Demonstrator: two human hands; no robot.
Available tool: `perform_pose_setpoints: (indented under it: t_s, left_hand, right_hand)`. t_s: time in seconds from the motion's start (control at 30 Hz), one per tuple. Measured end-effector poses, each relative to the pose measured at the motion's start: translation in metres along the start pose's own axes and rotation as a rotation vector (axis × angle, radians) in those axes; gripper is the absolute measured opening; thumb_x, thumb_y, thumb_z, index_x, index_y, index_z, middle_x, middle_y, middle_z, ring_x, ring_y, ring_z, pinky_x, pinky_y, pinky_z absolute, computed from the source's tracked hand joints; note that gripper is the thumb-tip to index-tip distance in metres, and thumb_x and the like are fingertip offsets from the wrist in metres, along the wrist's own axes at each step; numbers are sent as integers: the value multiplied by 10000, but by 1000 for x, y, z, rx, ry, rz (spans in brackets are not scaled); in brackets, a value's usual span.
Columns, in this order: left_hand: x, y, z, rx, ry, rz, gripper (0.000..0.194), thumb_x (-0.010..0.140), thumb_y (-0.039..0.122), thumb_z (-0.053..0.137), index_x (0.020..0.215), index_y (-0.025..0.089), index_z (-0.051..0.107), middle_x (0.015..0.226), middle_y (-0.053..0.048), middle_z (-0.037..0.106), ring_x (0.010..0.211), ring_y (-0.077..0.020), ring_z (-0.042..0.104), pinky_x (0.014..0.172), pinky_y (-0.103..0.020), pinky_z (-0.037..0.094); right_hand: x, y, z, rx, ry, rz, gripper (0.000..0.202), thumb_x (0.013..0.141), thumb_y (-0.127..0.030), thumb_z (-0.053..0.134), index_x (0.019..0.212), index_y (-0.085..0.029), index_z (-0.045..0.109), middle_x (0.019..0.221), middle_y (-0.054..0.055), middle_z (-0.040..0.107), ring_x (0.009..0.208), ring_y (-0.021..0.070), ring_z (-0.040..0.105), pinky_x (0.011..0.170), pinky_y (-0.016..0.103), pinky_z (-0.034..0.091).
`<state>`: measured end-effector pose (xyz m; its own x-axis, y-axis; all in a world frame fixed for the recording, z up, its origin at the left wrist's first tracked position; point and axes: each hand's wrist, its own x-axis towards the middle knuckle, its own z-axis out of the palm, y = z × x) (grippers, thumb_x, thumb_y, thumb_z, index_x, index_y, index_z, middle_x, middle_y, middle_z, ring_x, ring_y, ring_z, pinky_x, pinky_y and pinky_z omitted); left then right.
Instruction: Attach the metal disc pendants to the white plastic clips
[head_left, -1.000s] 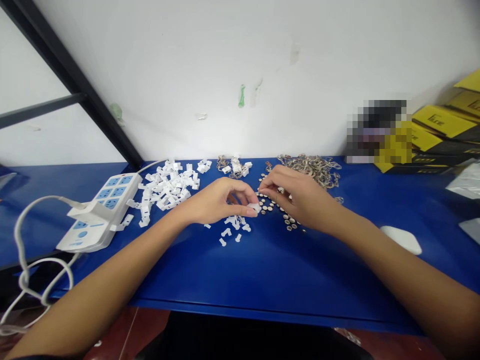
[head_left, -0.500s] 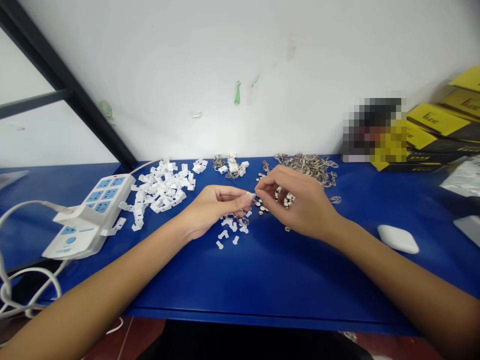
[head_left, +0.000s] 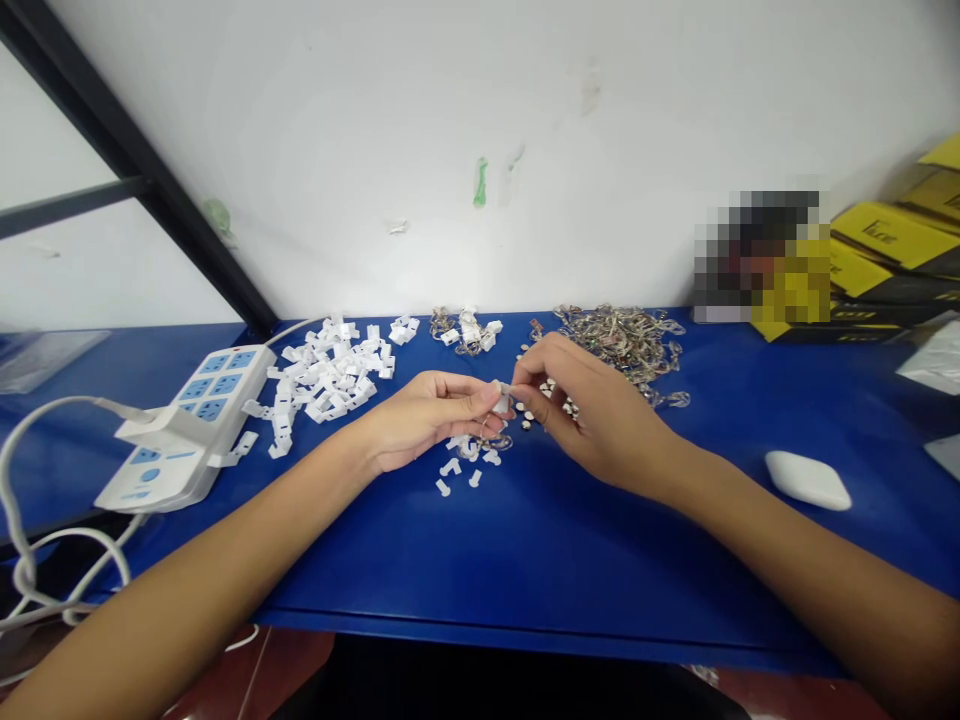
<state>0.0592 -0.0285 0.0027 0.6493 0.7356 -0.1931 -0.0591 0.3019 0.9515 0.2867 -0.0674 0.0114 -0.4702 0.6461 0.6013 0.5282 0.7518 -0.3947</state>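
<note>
Clip (head_left: 502, 403) sits pinched in the left hand (head_left: 431, 415), probably for steadiness; the right hand (head_left: 592, 412) meets it, grip unclear.

Wall (head_left: 375, 120) behind tbl (head_left: 480, 560); pwr strip (head_left: 180, 482) on tbl's L side, parts pile (head_left: 330, 370) to its R; mixed cluster (head_left: 471, 335) back ctr, nr wall; hardware heap (head_left: 615, 335) at back, R of cluster; box stack (head_left: 877, 232) back R; small case (head_left: 808, 480) in front of boxes, R of R forearm; L hand (head_left: 431, 420) & R hand (head_left: 600, 415) mid-tbl, small part (head_left: 502, 402) at their fingertips; loose tabs (head_left: 444, 488) just before L hand; discs (head_left: 525, 412) on tbl, by R fingers.
</note>
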Motion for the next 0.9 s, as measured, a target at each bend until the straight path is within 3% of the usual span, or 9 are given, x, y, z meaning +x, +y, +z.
perform_pose_setpoints:
  t_s: [0.1, 0.27, 0.37, 0.43, 0.53, 0.63, 0.8, 0.9]
  left_hand:
    - [1, -1, 1, -47, 68, 33, 312, 837, 435, 841, 926, 137, 820, 908, -92, 753, 847, -162, 688, 908, -345, 518]
    - [3, -4, 4, -86, 144, 48, 347, 838, 452, 837, 950, 125, 810, 916, -95, 745, 855, -165, 685, 898, -341, 517]
    - [5, -7, 3, -103, 174, 56, 368, 830, 488, 835, 915, 131, 808, 938, -96, 746, 847, -163, 681, 889, -344, 515]
    - [6, -8, 2, -114, 192, 50, 369, 815, 492, 846, 904, 135, 808, 946, -96, 746, 844, -159, 674, 900, -348, 511]
    - [6, -11, 4, -129, 197, 45, 366, 809, 485, 853, 909, 135, 813, 920, -89, 739, 831, -146, 659, 911, -338, 507]
    - [5, -13, 9, -133, 163, 41, 373, 830, 491, 832, 933, 132, 817, 891, -82, 730, 804, -132, 645, 890, -316, 507]
    - [3, -12, 14, -114, 107, 37, 368, 832, 497, 828, 923, 140, 820, 892, -79, 734, 829, -136, 648, 893, -306, 510]
    - [2, -9, 15, -64, 127, 56, 365, 831, 484, 833, 940, 135, 824, 907, -86, 739, 832, -135, 641, 879, -297, 510]
  right_hand:
    - [1, 1, -5, 47, 43, 48, 79, 1048, -226, 513, 988, -203, 558, 938, 29, 591, 776, 131, 536, 677, 270, 453]
    - [-1, 8, 3, 94, -269, 82, 91, 1010, -245, 596, 942, -200, 637, 839, 3, 630, 726, 129, 551, 689, 284, 435]
    - [-5, 10, 11, 96, -324, 75, 113, 1011, -243, 593, 952, -200, 679, 848, 9, 659, 749, 135, 576, 720, 292, 443]
    - [-6, 10, 13, 93, -273, 53, 131, 1014, -239, 583, 964, -204, 698, 863, 14, 677, 758, 135, 593, 724, 290, 454]
    - [-5, 8, 12, 41, -81, 57, 110, 995, -247, 603, 980, -200, 701, 836, 11, 669, 696, 124, 589, 682, 282, 474]
    - [-5, 7, 12, -52, 88, 36, 179, 958, -259, 651, 1122, -196, 683, 924, 32, 697, 682, 124, 611, 675, 290, 516]
    - [-10, 9, 20, -248, 170, -187, 285, 939, -158, 627, 1222, -183, 651, 1076, 92, 767, 903, 202, 730, 742, 324, 588]
    - [-12, 11, 22, -325, 171, -250, 288, 970, -159, 603, 1256, -163, 637, 1088, 111, 782, 908, 212, 752, 741, 332, 612]
